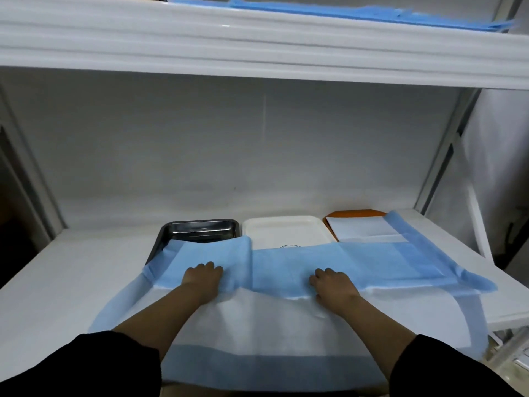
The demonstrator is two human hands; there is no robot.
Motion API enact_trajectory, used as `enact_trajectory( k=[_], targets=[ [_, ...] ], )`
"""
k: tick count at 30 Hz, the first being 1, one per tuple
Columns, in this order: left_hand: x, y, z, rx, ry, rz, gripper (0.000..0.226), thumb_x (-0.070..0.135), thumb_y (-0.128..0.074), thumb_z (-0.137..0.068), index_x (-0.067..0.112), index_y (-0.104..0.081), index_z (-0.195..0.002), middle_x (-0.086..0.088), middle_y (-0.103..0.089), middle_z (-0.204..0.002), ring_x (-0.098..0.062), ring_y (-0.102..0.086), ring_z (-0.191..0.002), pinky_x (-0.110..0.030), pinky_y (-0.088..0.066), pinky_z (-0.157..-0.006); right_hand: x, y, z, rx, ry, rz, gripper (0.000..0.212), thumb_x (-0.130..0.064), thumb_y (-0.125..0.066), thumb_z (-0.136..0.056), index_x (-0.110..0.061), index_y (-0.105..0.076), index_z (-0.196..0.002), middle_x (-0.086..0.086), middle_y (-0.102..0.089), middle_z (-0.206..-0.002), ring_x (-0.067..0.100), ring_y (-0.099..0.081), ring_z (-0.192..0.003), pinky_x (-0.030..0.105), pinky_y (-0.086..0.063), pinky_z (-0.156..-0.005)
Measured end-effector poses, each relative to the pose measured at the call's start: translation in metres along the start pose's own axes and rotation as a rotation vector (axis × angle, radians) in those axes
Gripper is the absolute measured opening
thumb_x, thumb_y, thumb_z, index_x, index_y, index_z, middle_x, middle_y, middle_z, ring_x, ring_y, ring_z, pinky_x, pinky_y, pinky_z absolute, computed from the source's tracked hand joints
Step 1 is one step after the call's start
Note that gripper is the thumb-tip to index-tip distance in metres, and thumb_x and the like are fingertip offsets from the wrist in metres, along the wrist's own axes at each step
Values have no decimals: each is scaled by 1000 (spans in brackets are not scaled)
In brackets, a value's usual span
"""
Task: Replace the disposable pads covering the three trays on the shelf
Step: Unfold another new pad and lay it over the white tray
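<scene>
Nearest to where I stand, the white underside of the blue pad (272,333) hangs over the near edge of the shelf (57,282), its blue border at the bottom. The pad is folded back on itself, and both hands sit on that fold. The left hand (203,277) has its fingers curled over the bunched blue edge and seems to grip it. The right hand (332,283) also rests on the fold with fingers bent down onto it; whether it pinches the sheet or only presses it I cannot tell.

To do this step well, I would say both hands should move at the same pace and keep the fold straight, so the sheet comes away in one piece and does not catch a tray rim. The right corner of the pad trails out well to the right, and may drag if the pull is lopsided.

Just beyond the hands the pad still lies over the near parts of three trays set side by side: a steel tray (200,229) on the left, a white tray (286,227) in the middle, and an orange tray (355,214) on the right with a white sheet (363,229) in it. Their far halves are uncovered.

Farthest and highest, an upper shelf (257,53) carries a stack of blue pads (372,15), probably the fresh supply.
</scene>
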State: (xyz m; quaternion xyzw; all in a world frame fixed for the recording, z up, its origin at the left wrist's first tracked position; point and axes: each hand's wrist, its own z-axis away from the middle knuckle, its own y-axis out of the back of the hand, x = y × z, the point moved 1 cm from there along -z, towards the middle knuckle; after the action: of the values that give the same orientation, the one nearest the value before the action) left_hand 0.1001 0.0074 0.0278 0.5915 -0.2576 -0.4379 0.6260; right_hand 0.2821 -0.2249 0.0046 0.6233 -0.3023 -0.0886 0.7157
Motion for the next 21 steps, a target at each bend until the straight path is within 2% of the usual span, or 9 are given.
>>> enact_trajectory(
  k=[8, 11, 12, 14, 15, 17, 19, 20, 21],
  targets=[
    [-13, -24, -28, -100, -51, -7, 60, 27, -56, -91, 21, -28, -143, -4, -42, -138, -23, -47, -125, -34, -39, -100, 2, -15, -24, -90, 92, 4, 43, -26, -45, -92, -11, -43, -132, 12, -46, -128, 32, -51, -108, 32, -27, -72],
    [-15, -28, -30, -111, -48, -2, 57, 25, -58, -90, 20, -31, -140, -5, -43, -136, -24, -50, -122, -34, -41, -99, 8, -21, -27, -74, 111, 14, 40, -20, -46, -90, -10, -47, -129, 13, -50, -123, 33, -56, -98, 33, -27, -68],
    [-14, -29, -31, -107, -49, -21, 57, 24, -58, -90, 19, -31, -140, -6, -42, -135, -25, -51, -121, -34, -41, -98, 8, -22, -27, -15, 124, 18, 38, -20, -55, -86, -10, -54, -123, 13, -55, -115, 32, -60, -87, 32, -28, -64],
    [-14, -30, -31, -109, -46, -63, 54, 21, -57, -91, 17, -32, -138, -8, -41, -134, -26, -52, -120, -34, -42, -97, 5, -24, -28, -63, 133, 70, 40, -26, -84, -50, -15, -70, -87, 6, -62, -79, 22, -57, -48, 27, -22, -49],
    [-14, -31, -30, -117, -38, -77, 53, 20, -56, -91, 16, -33, -138, -9, -41, -135, -26, -52, -120, -34, -42, -97, 5, -27, -30, -49, 137, 56, 44, -26, -89, -30, -19, -69, -68, 2, -58, -62, 17, -48, -34, 24, -16, -44],
    [-14, -32, -30, -138, -16, -101, 49, 20, -54, -92, 15, -36, -137, -8, -43, -135, -26, -53, -120, -34, -42, -97, 10, -40, -39, 83, 125, 71, 47, -22, -89, -13, -20, -64, -53, 0, -51, -50, 14, -39, -24, 21, -10, -42],
    [-15, -33, -27, -149, 16, -115, 45, 21, -52, -93, 16, -40, -136, -7, -48, -135, -24, -53, -121, -32, -42, -99, 4, -24, -32, 52, 56, 54, 43, -19, -90, -22, -17, -67, -58, 3, -56, -54, 18, -49, -31, 23, -17, -41],
    [-16, -33, -27, -150, 32, -117, 43, 22, -51, -93, 15, -41, -135, -6, -50, -135, -23, -53, -122, -31, -41, -99, 4, -16, -28, -8, 44, 68, 36, -18, -88, -44, -13, -71, -75, 8, -63, -69, 24, -61, -48, 26, -28, -45],
    [-18, -34, -26, -151, 46, -119, 42, 22, -50, -94, 15, -41, -135, -5, -51, -134, -22, -53, -122, -31, -41, -100, 5, -11, -25, -42, 19, 43, 29, -13, -74, -70, -9, -68, -99, 13, -65, -92, 29, -66, -75, 31, -40, -57]
  ],
)
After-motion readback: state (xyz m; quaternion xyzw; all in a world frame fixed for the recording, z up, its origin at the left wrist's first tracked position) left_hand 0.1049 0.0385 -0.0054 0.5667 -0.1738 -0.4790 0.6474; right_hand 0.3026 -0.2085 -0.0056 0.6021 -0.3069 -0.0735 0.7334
